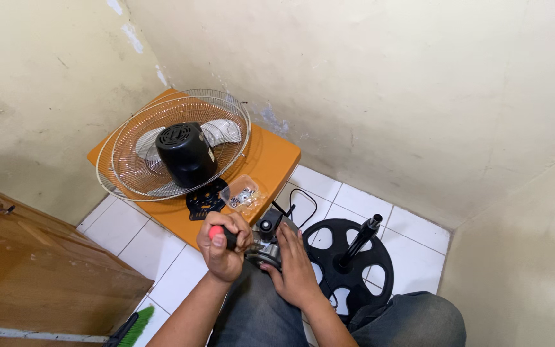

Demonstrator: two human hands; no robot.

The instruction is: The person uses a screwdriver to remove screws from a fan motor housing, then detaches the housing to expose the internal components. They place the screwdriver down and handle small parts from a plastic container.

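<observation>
Left hand [223, 247] fisted round red-and-black screwdriver [221, 235], right hand [293, 260] clasping small grey fan motor [268, 241] on the lap. Probably dense, rigid, slick metal; best held round the casing. Beyond the grip: black round base [348, 257], then wire grille [175, 144] on orange table [271, 157].

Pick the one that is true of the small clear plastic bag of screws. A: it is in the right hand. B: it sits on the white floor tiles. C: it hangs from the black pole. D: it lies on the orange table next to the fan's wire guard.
D: the clear bag of screws lies on the orange table, just right of the wire fan guard, near the table's front edge.
</observation>
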